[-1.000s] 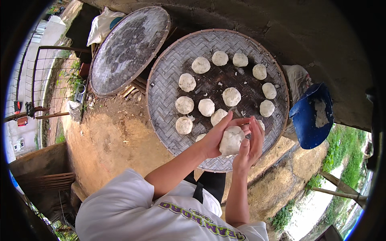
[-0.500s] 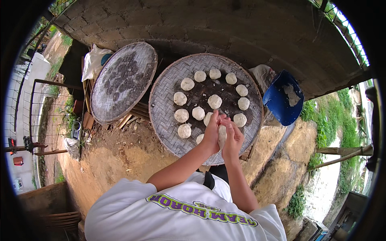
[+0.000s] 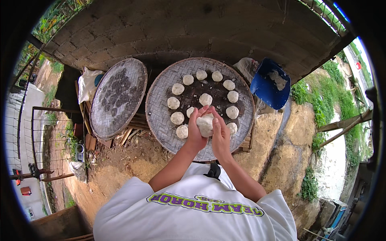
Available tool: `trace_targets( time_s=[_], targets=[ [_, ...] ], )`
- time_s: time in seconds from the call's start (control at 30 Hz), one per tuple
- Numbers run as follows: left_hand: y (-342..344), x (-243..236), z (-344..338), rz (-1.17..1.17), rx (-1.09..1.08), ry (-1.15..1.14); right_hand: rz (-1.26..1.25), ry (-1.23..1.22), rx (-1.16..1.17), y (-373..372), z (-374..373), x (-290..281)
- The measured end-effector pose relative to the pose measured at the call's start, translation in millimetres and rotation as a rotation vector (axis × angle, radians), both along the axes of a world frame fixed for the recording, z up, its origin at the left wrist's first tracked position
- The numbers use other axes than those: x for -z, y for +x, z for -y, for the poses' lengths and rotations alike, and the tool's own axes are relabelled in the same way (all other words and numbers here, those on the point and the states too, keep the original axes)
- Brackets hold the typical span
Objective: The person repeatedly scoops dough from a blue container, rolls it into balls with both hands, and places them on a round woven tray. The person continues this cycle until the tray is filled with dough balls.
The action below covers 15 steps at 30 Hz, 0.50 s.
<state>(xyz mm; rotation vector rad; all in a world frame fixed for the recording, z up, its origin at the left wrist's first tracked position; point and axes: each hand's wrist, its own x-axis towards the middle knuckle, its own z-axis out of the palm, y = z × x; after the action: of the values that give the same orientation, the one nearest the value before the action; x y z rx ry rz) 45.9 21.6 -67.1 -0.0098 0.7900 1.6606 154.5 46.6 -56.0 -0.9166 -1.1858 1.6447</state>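
Between my two hands is a pale, lumpy ball of dough-like material (image 3: 205,125). My left hand (image 3: 195,130) is wrapped round its left side and my right hand (image 3: 221,134) round its right side, with fingertips close together at the top. Beneath them is a large round woven tray (image 3: 159,112) with a dark, dusty middle. Several whitish balls (image 3: 205,99) lie on it, roughly in a ring with some near the middle. Those directly under my hands are hidden.
A second round woven tray (image 3: 118,96) leans at the left beside a white sack (image 3: 88,84). A blue scoop-like container (image 3: 269,88) with pale residue is at the right. Behind stands a block wall (image 3: 181,32); metal railings (image 3: 52,110) and wooden poles (image 3: 341,124) flank the space.
My hands and the held ball have shifted left and turned, so more of the ball shows than half a second ago. The view has tilted, showing more wall.
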Motion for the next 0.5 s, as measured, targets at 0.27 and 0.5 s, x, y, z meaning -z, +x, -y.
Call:
trace_targets(
  time_s=[0.27, 0.5],
  targets=[
    [-18.4, 22.6, 31.5, 0.380, 0.035, -0.245, 0.058, -0.152, -0.188, -15.5, 20.5, 12.9],
    [-51.5, 5.1, 48.5, 0.143, 0.346, -0.107, 0.094, 0.297, -0.191, -39.5, 37.4, 13.9]
  ],
)
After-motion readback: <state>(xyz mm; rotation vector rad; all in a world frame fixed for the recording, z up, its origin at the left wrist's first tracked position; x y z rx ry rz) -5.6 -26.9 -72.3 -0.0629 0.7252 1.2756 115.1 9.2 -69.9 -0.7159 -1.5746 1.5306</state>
